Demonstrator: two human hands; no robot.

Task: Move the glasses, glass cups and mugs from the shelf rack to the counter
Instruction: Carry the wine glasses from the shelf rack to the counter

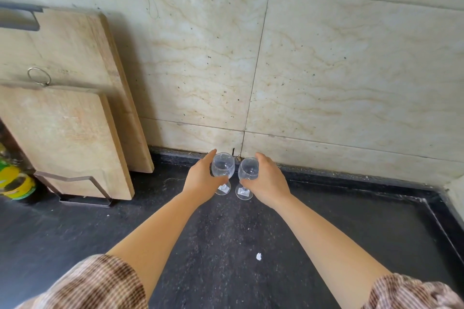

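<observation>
Two clear stemmed glasses stand upright side by side on the black counter, close to the tiled back wall. My left hand is curled round the bowl of the left glass. My right hand is curled round the bowl of the right glass. Both round feet touch the counter, a small gap between them. The shelf rack is out of view.
Two wooden cutting boards lean against the wall at the left in a metal holder. A yellow and green packet lies at the far left. The counter's raised rim runs along the right side.
</observation>
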